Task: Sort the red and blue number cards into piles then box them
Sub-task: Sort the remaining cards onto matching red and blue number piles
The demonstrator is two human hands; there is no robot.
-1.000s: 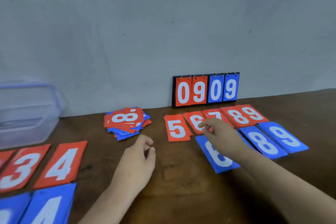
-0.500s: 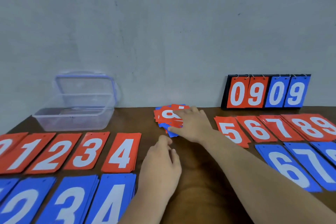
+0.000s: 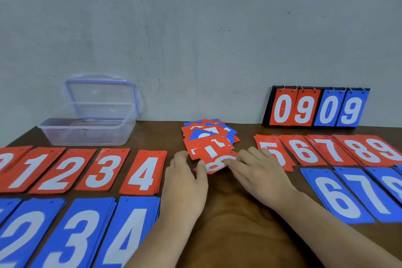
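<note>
On the dark wooden table [image 3: 235,224], a loose heap of red and blue number cards [image 3: 206,137] lies between the red 4 pile [image 3: 143,172] and the red 5 pile [image 3: 274,154]. At its near edge sits a red card with a white 8 [image 3: 217,165]. The right hand [image 3: 261,172] lays straight fingers flat on it. The left hand [image 3: 185,178] sets its thumb on the card's corner, and I cannot tell whether it grips. The clear plastic box [image 3: 87,130] stands back left by the wall

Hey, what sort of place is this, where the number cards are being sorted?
Probably a plain indoor room set up for sorting: a dark wooden table against a bare grey wall, with a clear plastic box and a small flip scoreboard at the back.
</note>
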